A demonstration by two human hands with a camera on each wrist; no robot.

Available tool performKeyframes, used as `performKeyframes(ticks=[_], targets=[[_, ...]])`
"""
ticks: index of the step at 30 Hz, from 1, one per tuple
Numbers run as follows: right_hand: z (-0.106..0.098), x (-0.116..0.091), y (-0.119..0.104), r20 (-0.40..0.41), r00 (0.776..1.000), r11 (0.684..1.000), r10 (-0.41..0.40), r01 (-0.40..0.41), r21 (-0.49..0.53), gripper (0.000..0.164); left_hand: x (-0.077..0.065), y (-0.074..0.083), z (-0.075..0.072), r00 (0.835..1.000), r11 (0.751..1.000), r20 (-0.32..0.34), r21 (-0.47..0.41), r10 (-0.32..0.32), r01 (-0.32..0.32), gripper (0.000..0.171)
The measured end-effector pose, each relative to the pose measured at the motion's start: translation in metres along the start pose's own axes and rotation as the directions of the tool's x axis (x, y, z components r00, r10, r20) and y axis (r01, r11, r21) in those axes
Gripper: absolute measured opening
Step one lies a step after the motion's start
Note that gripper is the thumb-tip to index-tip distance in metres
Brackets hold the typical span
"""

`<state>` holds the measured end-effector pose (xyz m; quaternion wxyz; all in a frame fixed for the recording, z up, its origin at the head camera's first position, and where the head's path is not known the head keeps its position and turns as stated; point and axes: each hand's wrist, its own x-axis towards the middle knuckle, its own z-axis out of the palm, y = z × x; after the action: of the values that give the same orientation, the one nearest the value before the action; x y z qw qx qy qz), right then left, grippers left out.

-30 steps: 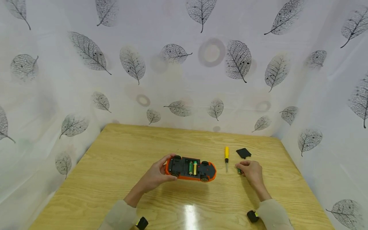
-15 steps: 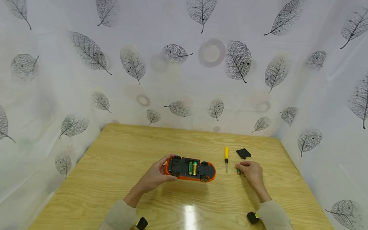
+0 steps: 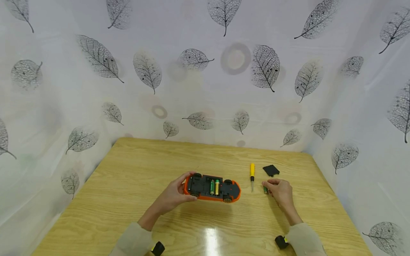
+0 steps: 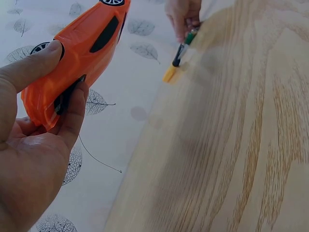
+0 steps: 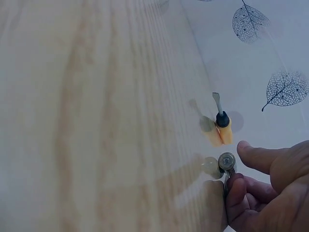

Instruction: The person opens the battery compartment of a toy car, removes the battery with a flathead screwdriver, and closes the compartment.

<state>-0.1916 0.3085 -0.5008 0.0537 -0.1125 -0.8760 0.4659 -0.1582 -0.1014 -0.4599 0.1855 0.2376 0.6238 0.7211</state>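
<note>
My left hand (image 3: 173,193) grips one end of an orange toy car (image 3: 237,190), thumb on one side and fingers on the other. The car is held above the table, its black underside turned up toward the head view. In its uncovered battery compartment lie two green-and-gold batteries (image 3: 217,187). At the right, my right hand (image 3: 281,192) holds a green battery (image 3: 266,191) low at the tabletop with thumb and curled fingers. That battery's round end (image 5: 227,161) faces the right wrist camera; the fingers hide part of its length.
Near my right hand lies a yellow-handled screwdriver (image 3: 252,172), its flat tip toward me. A black battery cover (image 3: 271,170) is just right of it. The wooden table (image 3: 144,156) meets leaf-printed sheeting (image 3: 205,92) at the back and sides.
My right hand and its battery have shifted very slightly left. The left hand and the car stay practically still.
</note>
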Motion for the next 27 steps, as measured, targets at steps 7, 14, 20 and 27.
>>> performKeyframes(ticks=[7, 14, 20, 27], targets=[[-0.003, -0.003, -0.007, 0.007, 1.0, 0.999, 0.017, -0.018, 0.047, 0.041, 0.0, -0.002, -0.001, 1.0, 1.0, 0.007, 0.006, 0.026, -0.026, 0.082], [-0.007, -0.004, -0.023, -0.044, 0.996, 0.996, -0.077, 0.075, -0.046, 0.048, 0.0, -0.001, -0.001, 1.0, 1.0, 0.005, 0.011, 0.015, -0.015, 0.081], [-0.003, -0.015, -0.048, -0.021, 0.974, 0.974, -0.227, 0.227, 0.004, 0.047, 0.001, 0.001, -0.001, 1.0, 1.0, -0.006, 0.024, -0.004, 0.004, 0.082], [0.004, -0.033, -0.079, 0.04, 0.918, 0.916, -0.395, 0.391, 0.088, 0.03, 0.002, 0.0, -0.001, 1.0, 1.0, -0.008, 0.025, -0.009, 0.009, 0.082]])
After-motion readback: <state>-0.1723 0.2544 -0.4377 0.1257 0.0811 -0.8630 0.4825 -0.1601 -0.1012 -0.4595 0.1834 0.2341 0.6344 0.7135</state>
